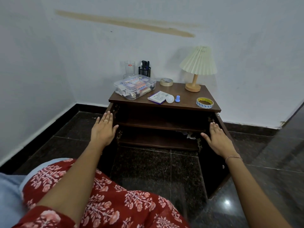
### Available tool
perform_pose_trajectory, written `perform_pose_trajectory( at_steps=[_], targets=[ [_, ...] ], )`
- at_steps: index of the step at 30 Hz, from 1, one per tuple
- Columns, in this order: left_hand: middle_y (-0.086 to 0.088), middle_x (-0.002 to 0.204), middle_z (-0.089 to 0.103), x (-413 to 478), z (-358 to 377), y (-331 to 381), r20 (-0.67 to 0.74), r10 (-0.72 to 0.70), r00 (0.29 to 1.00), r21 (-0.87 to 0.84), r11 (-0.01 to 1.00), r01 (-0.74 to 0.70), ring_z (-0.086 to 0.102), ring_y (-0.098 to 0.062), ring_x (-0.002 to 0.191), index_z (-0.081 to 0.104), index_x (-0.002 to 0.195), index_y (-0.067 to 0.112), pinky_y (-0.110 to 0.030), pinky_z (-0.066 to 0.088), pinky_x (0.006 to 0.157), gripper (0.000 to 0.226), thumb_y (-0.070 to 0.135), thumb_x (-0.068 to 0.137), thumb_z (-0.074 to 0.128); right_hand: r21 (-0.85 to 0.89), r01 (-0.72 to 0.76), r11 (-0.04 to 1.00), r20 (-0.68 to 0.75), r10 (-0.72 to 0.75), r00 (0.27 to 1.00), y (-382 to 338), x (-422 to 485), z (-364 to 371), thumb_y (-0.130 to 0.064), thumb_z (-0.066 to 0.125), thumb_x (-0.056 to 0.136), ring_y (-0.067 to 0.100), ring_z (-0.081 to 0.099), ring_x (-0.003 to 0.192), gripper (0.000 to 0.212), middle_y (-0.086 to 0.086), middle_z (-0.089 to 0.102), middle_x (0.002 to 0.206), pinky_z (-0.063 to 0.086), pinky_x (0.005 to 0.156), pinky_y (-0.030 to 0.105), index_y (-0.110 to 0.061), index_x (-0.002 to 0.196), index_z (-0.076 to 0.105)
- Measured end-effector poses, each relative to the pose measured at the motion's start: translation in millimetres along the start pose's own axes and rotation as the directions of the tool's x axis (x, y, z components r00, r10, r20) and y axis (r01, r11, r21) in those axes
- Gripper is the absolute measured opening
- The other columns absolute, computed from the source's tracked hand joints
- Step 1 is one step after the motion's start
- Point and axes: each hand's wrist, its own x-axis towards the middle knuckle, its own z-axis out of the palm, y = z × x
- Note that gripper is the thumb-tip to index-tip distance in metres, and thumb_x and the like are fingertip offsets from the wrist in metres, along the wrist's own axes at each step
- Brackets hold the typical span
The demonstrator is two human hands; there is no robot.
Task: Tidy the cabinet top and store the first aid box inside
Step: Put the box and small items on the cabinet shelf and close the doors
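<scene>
- Soft, even indoor light; the white wall point(164, 51) is uniformly bright.
- The cabinet point(161, 119) is deeply shadowed inside.
- Small glare spot on the glossy floor point(227, 202).
- Wide-angle bending at the edges.

Pretty simple to describe, it's two arms and some clothes. The left hand point(103, 130) has a thin, pale metal ring point(106, 120) on one finger (the ring finger, as far as I can tell). The right hand point(218, 139) has a slim bracelet point(233, 157) at the wrist. It's a fine reddish strand that could be tiny beads or links, but it's too small to say which. The main clothing is a loose red garment point(115, 203) with a repeating print of pink and white leafy flower sprigs, and it shows soft folds. Beside it on the left is plain pale blue cloth point(9, 195), maybe trousers or a scarf, I honestly can't tell.
</scene>
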Motion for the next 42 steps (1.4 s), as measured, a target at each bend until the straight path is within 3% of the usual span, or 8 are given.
perform_pose_trajectory(
  at_steps=[11,20,28,34,42],
  targets=[
    [-0.007,0.160,0.001,14.0,-13.8,46.9,-0.053,-0.008,0.999,-0.072,0.997,0.004,0.000,-0.017,0.148,0.003,0.151,0.007,-0.038,0.003,0.120,0.067,0.048,0.100,0.018,0.036,0.285,0.958,-0.121,-0.279,0.953,-112.6,29.3,1.4,-0.056,0.020,0.096,0.017,-0.004,0.147,0.077,0.009,-0.005,0.159,0.000,0.119,0.031,-0.006,0.150,-0.001],
    [-0.008,0.160,0.000,56.2,-48.0,81.1,-0.168,-0.022,0.986,-0.160,0.987,-0.006,-0.001,-0.018,0.148,0.002,0.151,0.007,-0.039,0.002,0.120,0.070,0.051,0.098,0.019,0.090,0.400,0.912,-0.203,-0.377,0.904,-166.0,58.6,-17.5,-0.056,0.019,0.095,0.014,-0.007,0.147,0.076,0.007,-0.004,0.159,-0.002,0.119,0.030,-0.007,0.150,-0.001],
    [-0.009,0.160,-0.002,110.0,-58.1,85.1,-0.153,-0.102,0.983,-0.282,0.958,0.056,-0.003,-0.019,0.148,0.000,0.150,0.005,-0.039,0.003,0.120,0.071,0.050,0.099,0.020,0.147,0.483,0.863,-0.244,-0.441,0.864,-206.2,116.6,-42.5,-0.049,0.024,0.099,0.014,-0.007,0.147,0.071,0.007,-0.005,0.159,-0.002,0.120,0.030,-0.006,0.150,0.000],
    [-0.009,0.160,0.000,153.6,-48.7,81.2,-0.071,-0.193,0.979,-0.437,0.888,0.144,0.000,-0.020,0.148,0.000,0.151,0.005,-0.040,0.005,0.119,0.069,0.044,0.100,0.026,0.206,0.499,0.842,-0.276,-0.439,0.855,-236.4,193.7,-62.5,-0.041,0.026,0.101,0.017,-0.001,0.147,0.066,0.010,0.000,0.159,-0.001,0.118,0.028,-0.003,0.150,0.004],
    [-0.005,0.160,-0.005,186.9,-30.3,80.0,0.059,-0.214,0.975,-0.582,0.786,0.207,0.005,-0.023,0.147,0.004,0.152,0.011,-0.043,0.017,0.118,0.063,0.037,0.101,0.031,0.262,0.322,0.910,-0.110,-0.303,0.947,-254.2,308.0,-68.7,-0.032,0.035,0.101,0.027,0.007,0.146,0.065,0.019,0.008,0.157,0.007,0.118,0.032,0.004,0.148,0.008]
  ],
)
